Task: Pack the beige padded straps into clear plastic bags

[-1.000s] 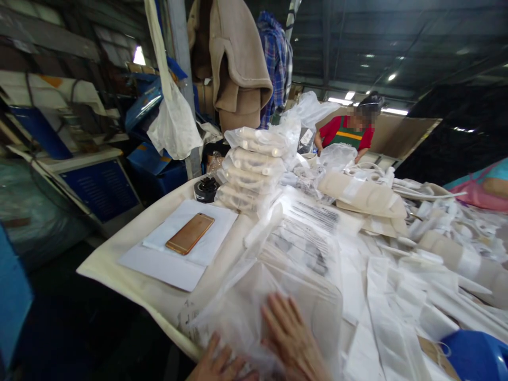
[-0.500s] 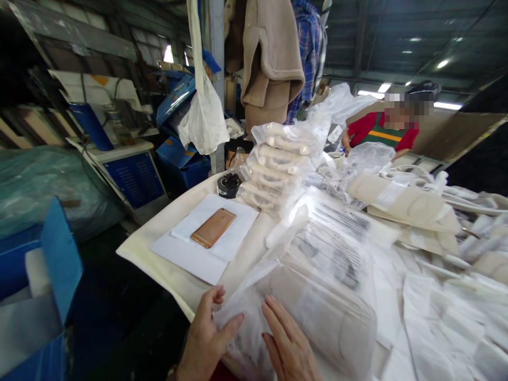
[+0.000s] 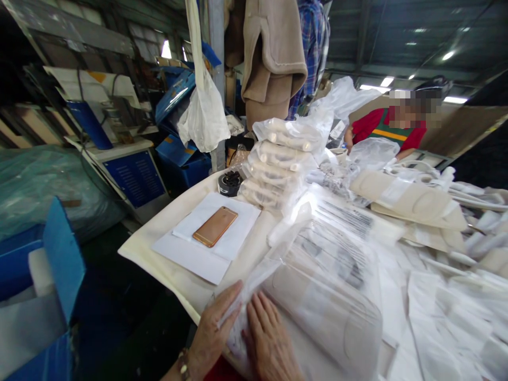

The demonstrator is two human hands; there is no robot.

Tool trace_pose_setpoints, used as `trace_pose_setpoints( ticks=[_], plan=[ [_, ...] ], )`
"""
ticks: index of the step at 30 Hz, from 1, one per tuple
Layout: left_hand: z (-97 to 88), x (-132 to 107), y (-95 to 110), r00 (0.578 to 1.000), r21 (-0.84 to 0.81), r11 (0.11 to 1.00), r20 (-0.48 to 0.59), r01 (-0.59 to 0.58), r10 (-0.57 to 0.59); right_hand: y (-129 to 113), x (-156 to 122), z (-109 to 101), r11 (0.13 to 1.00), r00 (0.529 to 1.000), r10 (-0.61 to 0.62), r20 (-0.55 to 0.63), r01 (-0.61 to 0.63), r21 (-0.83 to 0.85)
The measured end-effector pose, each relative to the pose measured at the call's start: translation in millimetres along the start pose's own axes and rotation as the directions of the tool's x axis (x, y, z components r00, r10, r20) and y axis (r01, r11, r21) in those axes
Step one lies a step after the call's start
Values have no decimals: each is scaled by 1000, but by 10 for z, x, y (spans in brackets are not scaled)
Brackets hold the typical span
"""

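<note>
A clear plastic bag lies at the near edge of the table, with a beige flat piece and a printed white sheet showing through it. My left hand is at the bag's left end, its thumb and fingers closed on the loose film. Beside it, my right hand rests on the bag with straight fingers laid flat against the plastic. The film under both palms is hidden.
A gold phone lies on white papers. Behind are stacked bagged beige pieces and a round black container. White and beige parts cover the right side. A person in red and green stands across the table.
My left hand's fingers have closed on the film at the bag's end. The right hand has shifted left, closer to the left one. The view has tilted slightly.
</note>
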State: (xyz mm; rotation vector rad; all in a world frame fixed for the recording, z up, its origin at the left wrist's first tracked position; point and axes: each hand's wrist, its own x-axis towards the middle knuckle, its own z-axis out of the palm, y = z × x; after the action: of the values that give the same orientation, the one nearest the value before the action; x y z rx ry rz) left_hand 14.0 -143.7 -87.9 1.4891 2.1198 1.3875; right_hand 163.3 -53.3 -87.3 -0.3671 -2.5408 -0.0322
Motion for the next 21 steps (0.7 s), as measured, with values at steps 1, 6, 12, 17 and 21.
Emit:
trace_pose_setpoints(
  ticks=[1,6,12,17,21],
  plan=[
    [13,5,-10,998,20,998,27,-54,53,-22,16,35,999,1000,-27,-11,27,-20],
    [42,22,-43,881,125,875,145,-468,451,-99,64,101,999,999,-46,-19,45,-8],
    [42,104,-27,729,313,658,296,-685,618,-112,16,168,993,999,-33,-32,37,116],
    [-7,196,-21,631,304,573,550,-761,547,-148,-109,368,949,994,-105,5,99,299],
    [-71,270,76,604,315,571,671,-758,430,-189,-159,322,873,959,-282,18,249,419]
  ],
)
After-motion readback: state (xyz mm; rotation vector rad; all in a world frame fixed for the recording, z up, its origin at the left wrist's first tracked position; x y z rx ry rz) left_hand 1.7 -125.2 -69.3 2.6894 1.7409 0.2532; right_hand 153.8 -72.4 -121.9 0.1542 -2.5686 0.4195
